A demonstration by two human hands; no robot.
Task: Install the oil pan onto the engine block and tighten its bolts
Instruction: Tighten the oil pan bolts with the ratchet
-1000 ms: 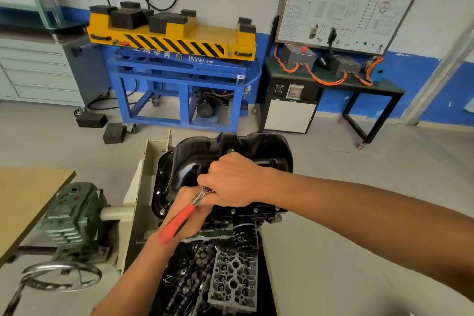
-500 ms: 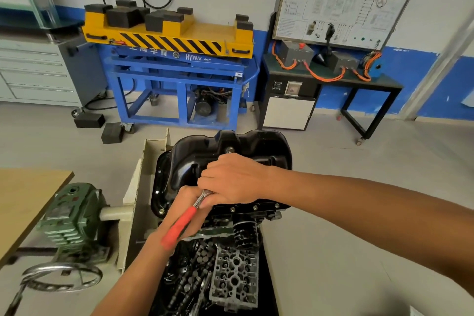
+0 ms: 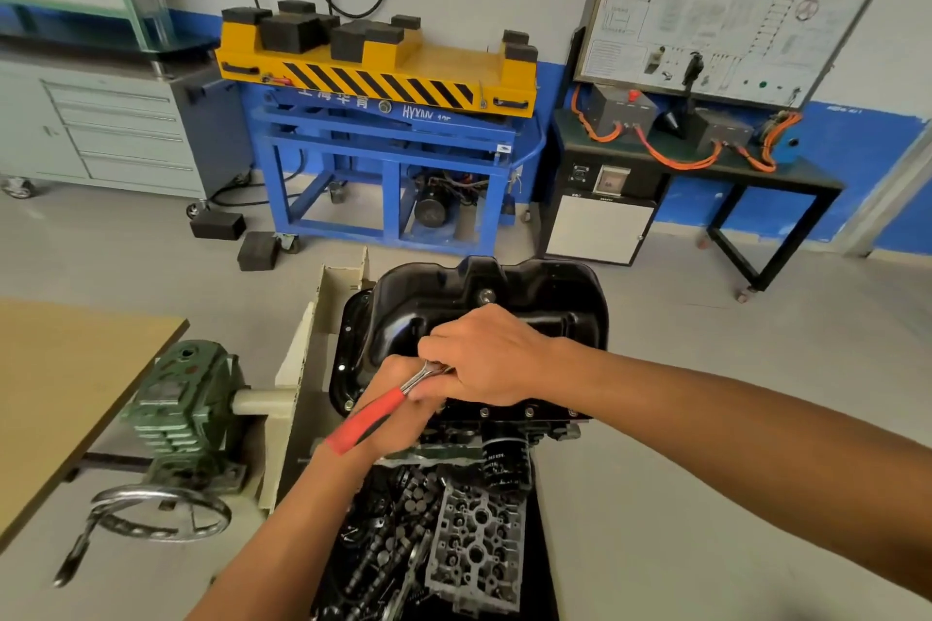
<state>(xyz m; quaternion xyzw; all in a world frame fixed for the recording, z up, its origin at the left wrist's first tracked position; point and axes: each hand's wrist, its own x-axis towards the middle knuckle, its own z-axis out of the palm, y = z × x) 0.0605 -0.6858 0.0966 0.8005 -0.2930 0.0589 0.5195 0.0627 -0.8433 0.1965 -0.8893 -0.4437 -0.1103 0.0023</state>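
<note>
Little has shifted over the last second: both hands sit in the same spot at the near rim of the glossy black stamped-steel oil pan (image 3: pixel 484 313), and the red-handled chrome ratchet wrench (image 3: pixel 375 414) lies at nearly the same slant, so any swing has been slight. That pan rests mouth-down on the dark engine block (image 3: pixel 509 424), which is carried on a cream-painted engine stand (image 3: pixel 323 318); small bolt heads show along its near and left flange. The ratchet's long axis runs from lower left, where the red grip ends, up and right to the head, which is hidden under the right hand (image 3: pixel 484 358). The bolt being worked therefore lies directly beneath that hand, on the near flange. The right hand's fingers are curled together over the ratchet head, pressing it down. The left hand (image 3: pixel 398 398) is wrapped shut around the red grip, fingers closed on it. The left hand is the one placed to swing the handle, so the coming stroke looks to be a sweep of the grip about the covered head.
</note>
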